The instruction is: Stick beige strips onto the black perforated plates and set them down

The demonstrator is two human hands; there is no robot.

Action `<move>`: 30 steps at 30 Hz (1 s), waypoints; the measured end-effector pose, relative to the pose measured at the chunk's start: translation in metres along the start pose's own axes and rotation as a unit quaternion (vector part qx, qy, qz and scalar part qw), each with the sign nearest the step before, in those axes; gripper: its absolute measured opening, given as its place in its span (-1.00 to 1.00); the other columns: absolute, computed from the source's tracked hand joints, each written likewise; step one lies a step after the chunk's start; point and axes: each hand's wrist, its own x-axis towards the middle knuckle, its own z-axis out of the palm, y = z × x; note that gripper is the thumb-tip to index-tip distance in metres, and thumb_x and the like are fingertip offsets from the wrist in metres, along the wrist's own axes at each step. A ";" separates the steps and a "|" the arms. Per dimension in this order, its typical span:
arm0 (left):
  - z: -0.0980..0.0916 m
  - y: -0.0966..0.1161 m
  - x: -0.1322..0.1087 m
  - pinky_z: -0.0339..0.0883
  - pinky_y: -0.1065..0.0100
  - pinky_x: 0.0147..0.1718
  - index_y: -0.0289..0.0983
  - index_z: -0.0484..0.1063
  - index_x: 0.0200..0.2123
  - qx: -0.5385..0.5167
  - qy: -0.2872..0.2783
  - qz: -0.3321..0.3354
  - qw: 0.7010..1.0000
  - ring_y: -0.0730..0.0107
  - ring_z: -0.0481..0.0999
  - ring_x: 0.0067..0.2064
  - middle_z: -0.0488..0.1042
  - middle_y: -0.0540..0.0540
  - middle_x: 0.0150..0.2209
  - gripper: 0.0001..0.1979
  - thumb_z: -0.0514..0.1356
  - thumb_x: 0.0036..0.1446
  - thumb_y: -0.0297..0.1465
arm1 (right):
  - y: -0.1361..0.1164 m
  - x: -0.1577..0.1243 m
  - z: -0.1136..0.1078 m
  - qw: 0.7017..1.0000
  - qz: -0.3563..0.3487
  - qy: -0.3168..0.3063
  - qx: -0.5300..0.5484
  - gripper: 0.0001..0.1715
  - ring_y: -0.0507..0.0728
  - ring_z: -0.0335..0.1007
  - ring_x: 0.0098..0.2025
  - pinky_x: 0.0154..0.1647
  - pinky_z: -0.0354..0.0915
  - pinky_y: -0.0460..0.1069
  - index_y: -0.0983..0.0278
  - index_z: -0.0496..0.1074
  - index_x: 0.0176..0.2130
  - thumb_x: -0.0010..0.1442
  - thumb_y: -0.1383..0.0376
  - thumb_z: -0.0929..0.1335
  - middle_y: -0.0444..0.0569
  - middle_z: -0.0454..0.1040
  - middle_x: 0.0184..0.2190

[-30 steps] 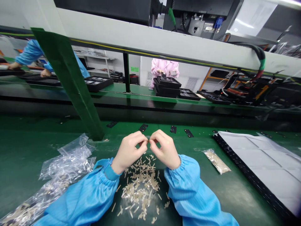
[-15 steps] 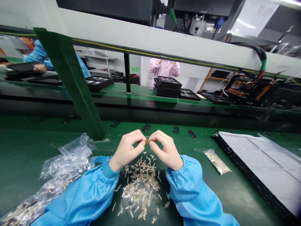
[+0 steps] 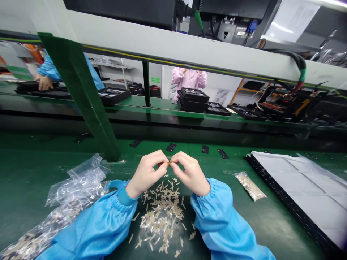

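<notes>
Between my fingertips is a tiny yellowish-brown piece [image 3: 169,163], mostly covered, so its kind does not show. My left hand [image 3: 150,169] pinches it from one side with thumb and forefinger. From the other side my right hand [image 3: 189,171] pinches at it too, the fingertips of both hands almost meeting. Below and nearer to me, a loose pile of small beige strips [image 3: 162,213] is scattered over the green work surface [image 3: 227,231].
Clear plastic bags [image 3: 78,184] with small parts lie at left. A small filled bag [image 3: 249,185] and a white-covered black tray [image 3: 298,180] are at right. Black flat parts [image 3: 171,147] sit on a strip beyond my hands. A green post [image 3: 81,97] slants up at left.
The black flat parts beyond my hands have shifted slightly to the right. The blue-sleeved co-worker's hands at the far left have moved over the black trays. My hands stay nearly in place.
</notes>
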 end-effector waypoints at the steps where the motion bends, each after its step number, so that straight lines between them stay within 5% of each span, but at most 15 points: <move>1: 0.000 0.000 0.000 0.14 0.42 -0.46 -0.30 0.29 -0.60 -0.009 -0.003 -0.005 1.000 0.48 0.28 -0.48 0.27 0.01 -0.56 -0.80 0.02 0.04 -0.51 | 0.000 0.000 0.000 1.000 -0.006 -0.002 -0.007 -0.86 0.04 0.26 -0.40 -0.36 0.23 -0.07 0.28 0.27 -0.43 0.16 0.42 0.22 -0.06 0.35 -0.46; 9: -0.005 -0.008 0.001 0.12 0.42 -0.45 -0.29 0.25 -0.63 -0.151 0.008 -0.089 0.985 0.49 0.24 -0.48 0.24 0.04 -0.57 -0.79 0.04 0.02 -0.44 | 0.003 -0.001 -0.008 0.998 0.011 0.013 -0.065 -0.79 0.03 0.23 -0.44 -0.38 0.17 -0.06 0.26 0.24 -0.50 0.15 0.42 0.19 -0.10 0.31 -0.53; 15: -0.002 -0.005 0.003 0.02 0.47 -0.59 -0.30 0.23 -0.66 -0.335 -0.024 -0.221 0.915 0.55 0.17 -0.57 0.23 0.07 -0.64 -0.85 0.05 -0.10 -0.42 | -0.003 -0.002 -0.004 0.990 -0.065 -0.011 -0.125 -0.81 0.05 0.22 -0.42 -0.34 0.12 -0.01 0.28 0.27 -0.49 0.15 0.39 0.22 -0.08 0.34 -0.51; 30: -0.001 0.000 0.002 -0.04 0.51 -0.64 -0.31 0.22 -0.66 -0.388 -0.034 -0.275 0.879 0.60 0.16 -0.60 0.25 0.08 -0.66 -0.86 0.07 -0.13 -0.41 | -0.004 -0.006 0.001 0.982 -0.134 0.076 -0.108 -0.76 0.06 0.29 -0.38 -0.29 0.15 0.05 0.27 0.31 -0.28 0.07 0.54 0.22 -0.06 0.44 -0.40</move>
